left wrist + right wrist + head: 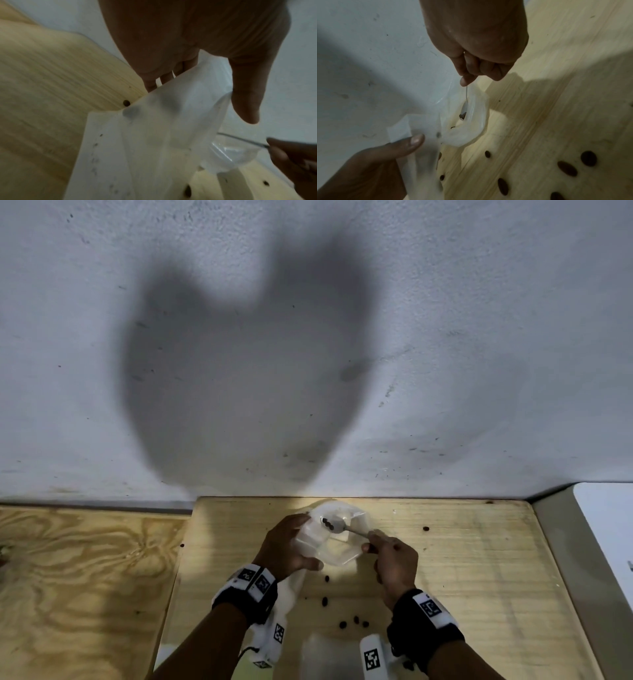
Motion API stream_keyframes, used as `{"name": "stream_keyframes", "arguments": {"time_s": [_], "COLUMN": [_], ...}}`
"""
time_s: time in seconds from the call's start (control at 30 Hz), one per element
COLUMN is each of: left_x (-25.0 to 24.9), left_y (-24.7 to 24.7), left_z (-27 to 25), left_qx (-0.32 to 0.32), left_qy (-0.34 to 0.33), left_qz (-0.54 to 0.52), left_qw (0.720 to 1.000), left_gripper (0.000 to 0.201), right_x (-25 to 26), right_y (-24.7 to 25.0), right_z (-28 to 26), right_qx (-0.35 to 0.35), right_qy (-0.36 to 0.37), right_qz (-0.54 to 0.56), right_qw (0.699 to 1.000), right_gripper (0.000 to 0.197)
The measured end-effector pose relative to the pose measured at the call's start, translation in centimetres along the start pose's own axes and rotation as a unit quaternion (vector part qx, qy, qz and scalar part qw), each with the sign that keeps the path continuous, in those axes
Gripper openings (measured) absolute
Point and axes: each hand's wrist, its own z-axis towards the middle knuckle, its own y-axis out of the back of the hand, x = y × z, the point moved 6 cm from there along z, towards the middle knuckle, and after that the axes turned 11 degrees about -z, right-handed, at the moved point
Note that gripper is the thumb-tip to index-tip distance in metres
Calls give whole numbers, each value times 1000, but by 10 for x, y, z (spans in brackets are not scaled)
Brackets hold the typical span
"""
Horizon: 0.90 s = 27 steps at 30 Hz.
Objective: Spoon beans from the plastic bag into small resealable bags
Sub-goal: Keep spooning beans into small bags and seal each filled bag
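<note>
My left hand [298,542] grips a small clear plastic bag [339,553] by its side, thumb in front and fingers behind, holding its mouth open above the wooden table. My right hand [375,544] pinches the handle of a metal spoon [331,525]. The spoon's bowl sits at the bag's mouth with a few dark beans in it. In the right wrist view the spoon [466,94] reaches into the bag [471,132], with beans [462,116] at its tip. The left wrist view shows my thumb [247,94] on the bag [163,128].
Loose dark beans [356,620] lie scattered on the light wooden table [462,577] in front of my hands. Another pale plastic bag [325,652] lies at the near edge. A grey wall rises right behind the table. A white surface [606,525] adjoins at the right.
</note>
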Motion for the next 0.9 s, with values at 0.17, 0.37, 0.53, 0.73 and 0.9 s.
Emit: {"name": "stream_keyframes", "arguments": {"time_s": [0.17,0.37,0.53,0.73,0.9], "left_x": [3,-8,-13,-4,-3], "left_y": [12,5,-12,-19,-18], "left_z": [13,15,5,-4,-5], "left_qx": [20,39,46,46,25], "left_qy": [73,59,-46,-75,-92], "left_qz": [-74,-30,70,78,69], "left_qw": [994,997,995,993,993], "left_gripper": [98,94,103,105,105], "right_x": [10,13,4,-16,-23], "right_y": [2,-21,-32,-37,-38], "right_z": [-3,-14,-15,-13,-11], "right_qx": [-58,-47,-36,11,27], "right_qy": [83,124,102,32,14], "right_qz": [-54,-125,-118,-49,-56], "right_qw": [993,983,987,998,998], "right_gripper": [21,21,24,21,18]}}
